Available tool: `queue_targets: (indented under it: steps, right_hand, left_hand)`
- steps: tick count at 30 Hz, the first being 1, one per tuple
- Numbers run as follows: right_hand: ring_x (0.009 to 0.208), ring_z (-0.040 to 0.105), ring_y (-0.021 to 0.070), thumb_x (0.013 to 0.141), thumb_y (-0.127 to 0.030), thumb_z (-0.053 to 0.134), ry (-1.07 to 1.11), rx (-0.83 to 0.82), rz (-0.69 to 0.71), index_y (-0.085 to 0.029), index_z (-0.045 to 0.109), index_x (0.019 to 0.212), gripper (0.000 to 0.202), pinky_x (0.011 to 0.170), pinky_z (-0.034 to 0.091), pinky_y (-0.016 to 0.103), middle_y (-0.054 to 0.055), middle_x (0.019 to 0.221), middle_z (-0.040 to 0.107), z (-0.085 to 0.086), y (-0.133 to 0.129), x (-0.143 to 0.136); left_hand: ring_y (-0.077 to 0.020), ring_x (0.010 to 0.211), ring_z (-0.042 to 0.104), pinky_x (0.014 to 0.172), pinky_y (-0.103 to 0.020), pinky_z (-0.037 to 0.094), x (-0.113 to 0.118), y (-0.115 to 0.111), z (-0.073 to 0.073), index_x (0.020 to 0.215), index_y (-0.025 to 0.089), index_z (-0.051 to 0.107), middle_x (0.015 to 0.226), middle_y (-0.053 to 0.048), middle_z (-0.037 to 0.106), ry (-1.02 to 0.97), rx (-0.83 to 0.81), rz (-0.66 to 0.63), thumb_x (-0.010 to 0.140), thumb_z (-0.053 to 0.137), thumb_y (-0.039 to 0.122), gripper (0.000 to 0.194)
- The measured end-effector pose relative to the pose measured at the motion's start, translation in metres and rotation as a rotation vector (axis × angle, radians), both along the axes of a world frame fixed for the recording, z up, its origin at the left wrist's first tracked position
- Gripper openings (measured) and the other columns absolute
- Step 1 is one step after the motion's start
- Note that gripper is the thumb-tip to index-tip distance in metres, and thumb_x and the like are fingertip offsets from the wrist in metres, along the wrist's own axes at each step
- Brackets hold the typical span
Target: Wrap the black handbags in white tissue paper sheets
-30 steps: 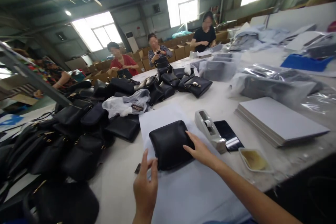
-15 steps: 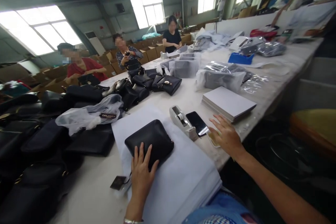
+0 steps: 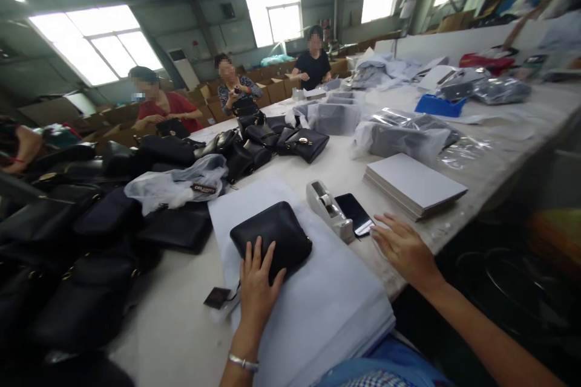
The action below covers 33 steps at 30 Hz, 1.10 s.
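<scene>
A small black leather pouch (image 3: 276, 233) lies on a stack of white wrapping paper (image 3: 322, 302) at the near table edge. My left hand (image 3: 258, 287) lies flat on the pouch's near end, fingers spread. A dark hang tag (image 3: 216, 297) lies beside that hand. My right hand (image 3: 403, 249) hovers open at the table's edge, just right of a grey tape dispenser (image 3: 329, 210) and a black phone (image 3: 355, 213); it holds nothing.
Many black bags (image 3: 91, 236) pile up on the left, with a clear plastic bag (image 3: 179, 184) on top. A stack of white boards (image 3: 413, 184) and plastic-wrapped goods (image 3: 403, 136) lie to the right. Three people work at the far end, among cardboard boxes.
My right hand left the pouch and moved right to the table edge past the tape dispenser. My left hand came down flat on the pouch. The view swung right.
</scene>
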State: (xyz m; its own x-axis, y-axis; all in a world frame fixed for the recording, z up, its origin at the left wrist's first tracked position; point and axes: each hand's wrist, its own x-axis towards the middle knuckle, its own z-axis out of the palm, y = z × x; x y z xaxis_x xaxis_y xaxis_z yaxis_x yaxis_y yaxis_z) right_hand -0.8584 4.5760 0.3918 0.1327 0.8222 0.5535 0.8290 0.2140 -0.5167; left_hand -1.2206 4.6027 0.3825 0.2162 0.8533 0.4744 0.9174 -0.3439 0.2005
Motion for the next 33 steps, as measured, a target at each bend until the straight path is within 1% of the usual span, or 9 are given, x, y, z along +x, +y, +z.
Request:
queue_targets:
  steps: [4, 7, 9, 12, 17, 20, 26, 30, 33]
  right_hand:
    - [0.111, 0.063, 0.0265, 0.094, -0.053, 0.046, 0.269, -0.112, 0.240, -0.028, 0.069, 0.116, 0.041, 0.102, 0.049, 0.041, 0.003, 0.119, 0.068, 0.046, 0.023, -0.059]
    - [0.108, 0.065, 0.0243, 0.095, -0.049, 0.048, 0.232, -0.123, 0.460, -0.027, 0.064, 0.125, 0.041, 0.102, 0.049, 0.039, 0.003, 0.125, 0.065, 0.063, 0.063, -0.107]
    - [0.119, 0.059, 0.0243, 0.096, -0.045, 0.048, 0.090, -0.079, 0.555, -0.025, 0.060, 0.132, 0.043, 0.109, 0.044, 0.040, 0.004, 0.134, 0.060, 0.065, 0.103, -0.136]
    - [0.136, 0.043, 0.0253, 0.096, -0.043, 0.048, -0.188, -0.101, 0.572, -0.021, 0.051, 0.142, 0.051, 0.115, 0.037, 0.042, 0.009, 0.148, 0.046, 0.063, 0.174, -0.171]
    - [0.141, 0.034, 0.0324, 0.095, -0.041, 0.053, -0.379, -0.210, 0.546, -0.011, 0.051, 0.140, 0.055, 0.116, 0.032, 0.047, 0.018, 0.151, 0.040, 0.053, 0.292, -0.210]
    - [0.141, 0.032, 0.0384, 0.092, -0.041, 0.056, -0.455, -0.265, 0.521, -0.010, 0.050, 0.141, 0.058, 0.113, 0.033, 0.053, 0.020, 0.152, 0.037, 0.043, 0.339, -0.223]
    - [0.144, 0.025, 0.0381, 0.093, -0.038, 0.054, -0.528, -0.207, 0.564, -0.014, 0.051, 0.141, 0.053, 0.114, 0.024, 0.060, 0.016, 0.155, 0.034, 0.011, 0.371, -0.240]
    - [0.142, 0.033, 0.0313, 0.097, -0.031, 0.046, -0.520, -0.109, 0.607, -0.016, 0.062, 0.129, 0.039, 0.117, 0.023, 0.053, 0.013, 0.147, 0.047, -0.003, 0.373, -0.243]
    - [0.134, 0.044, 0.0284, 0.096, -0.029, 0.048, -0.485, -0.042, 0.618, -0.021, 0.070, 0.114, 0.030, 0.116, 0.025, 0.051, 0.008, 0.134, 0.060, -0.003, 0.373, -0.245]
  left_hand:
    - [-0.0357, 0.149, 0.014, 0.114, -0.059, 0.031, 0.002, -0.002, 0.005, 0.148, 0.030, 0.039, 0.161, -0.007, 0.024, 0.016, -0.047, 0.021, 0.088, 0.064, 0.032, 0.066]
    - [-0.0360, 0.150, 0.012, 0.114, -0.061, 0.029, 0.004, -0.004, 0.005, 0.149, 0.031, 0.036, 0.162, -0.008, 0.021, 0.022, -0.056, 0.034, 0.087, 0.064, 0.030, 0.068]
    - [-0.0360, 0.150, 0.012, 0.113, -0.062, 0.030, 0.007, -0.006, 0.003, 0.150, 0.031, 0.036, 0.162, -0.008, 0.021, 0.021, -0.051, 0.048, 0.087, 0.063, 0.027, 0.068]
    - [-0.0367, 0.149, 0.013, 0.112, -0.064, 0.032, 0.011, -0.010, 0.000, 0.149, 0.032, 0.036, 0.162, -0.008, 0.021, 0.008, -0.043, 0.073, 0.086, 0.063, 0.022, 0.069]
    - [-0.0393, 0.148, 0.018, 0.109, -0.068, 0.034, 0.016, -0.011, -0.002, 0.150, 0.034, 0.034, 0.162, -0.007, 0.020, -0.009, -0.054, 0.099, 0.083, 0.062, 0.014, 0.076]
    - [-0.0402, 0.146, 0.022, 0.107, -0.068, 0.037, 0.016, -0.009, -0.007, 0.150, 0.034, 0.034, 0.162, -0.007, 0.020, -0.001, -0.053, 0.114, 0.078, 0.064, 0.012, 0.082]
    - [-0.0416, 0.143, 0.031, 0.106, -0.066, 0.041, 0.016, 0.000, -0.026, 0.146, 0.036, 0.043, 0.157, -0.005, 0.031, -0.056, 0.035, 0.136, 0.068, 0.073, 0.016, 0.085]
    - [-0.0418, 0.138, 0.039, 0.102, -0.064, 0.044, 0.013, 0.005, -0.034, 0.144, 0.038, 0.046, 0.152, -0.007, 0.041, -0.060, 0.098, 0.138, 0.068, 0.077, 0.027, 0.082]
    - [-0.0417, 0.136, 0.042, 0.101, -0.064, 0.045, 0.013, 0.006, -0.034, 0.143, 0.039, 0.046, 0.148, -0.009, 0.046, -0.043, 0.113, 0.155, 0.071, 0.076, 0.033, 0.079]
